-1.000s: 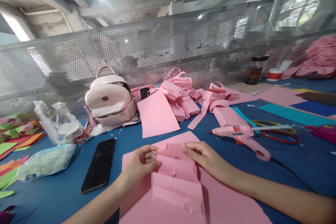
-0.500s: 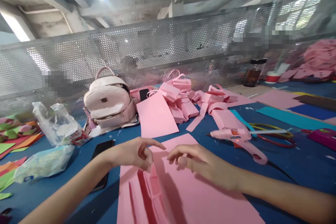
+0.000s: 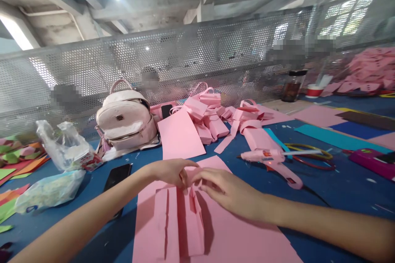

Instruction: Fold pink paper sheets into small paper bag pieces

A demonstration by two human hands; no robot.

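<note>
A folded pink paper piece [image 3: 188, 230] with raised flaps lies on larger pink sheets [image 3: 240, 234] at the front centre. At its far end my left hand [image 3: 173, 172] bends over the top edge, fingers curled down on the paper. My right hand [image 3: 220, 187] meets it from the right, fingertips pressed together at the far right corner of the folded piece. The two hands nearly touch. What lies between the fingertips is partly hidden; it looks like the paper's edge.
Behind stand a pale backpack [image 3: 126, 119] and a heap of pink paper pieces [image 3: 206, 111]. A pink glue gun [image 3: 274, 162] lies at the right, a black phone [image 3: 119, 176] left of the sheets. Plastic bags [image 3: 52, 191] rest at the left, a magenta device [image 3: 370, 162] far right.
Both hands have closed in on the folded paper's far end, fingers more bent. The folded piece has turned and opened wider. The view has shifted slightly.
</note>
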